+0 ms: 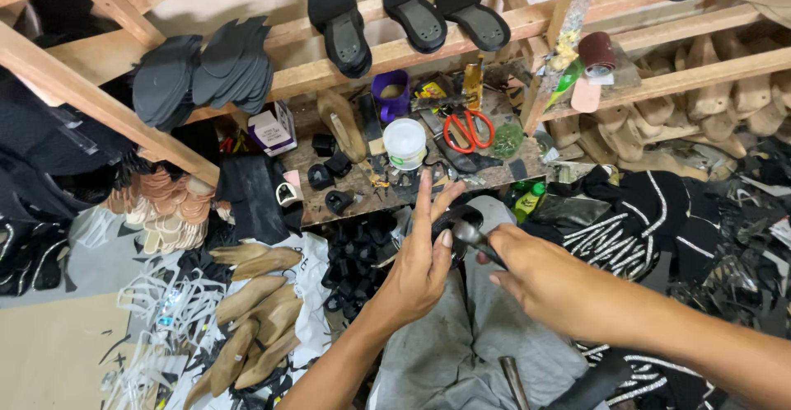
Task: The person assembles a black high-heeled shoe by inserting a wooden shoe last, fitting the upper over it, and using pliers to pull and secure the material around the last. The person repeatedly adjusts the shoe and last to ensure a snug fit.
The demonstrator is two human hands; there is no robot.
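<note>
Two hands meet over the person's lap, just below the cluttered bench [329, 200]. Between them sits a black shoe [455, 219], glossy and curved, held against the left hand [420, 266]; that palm cups it with the thumb laid along the side while the index and middle fingers stand out straight and spread. My guess is the shoe is light and stiff in the sole yet soft in the upper, with a slick surface, so it needs a cupped grip around the body rather than a pinch at the edge. The right hand [527, 271] is closed around the dark handle of a hammer [471, 235], whose rounded metal head rests at the shoe; it looks head-heavy and hard. Around them lie pale wooden shoe lasts [255, 311], smooth and carved, a white round tub [405, 143], red-handled scissors [468, 130] and flat black soles [412, 14] on the timber rack.
</note>
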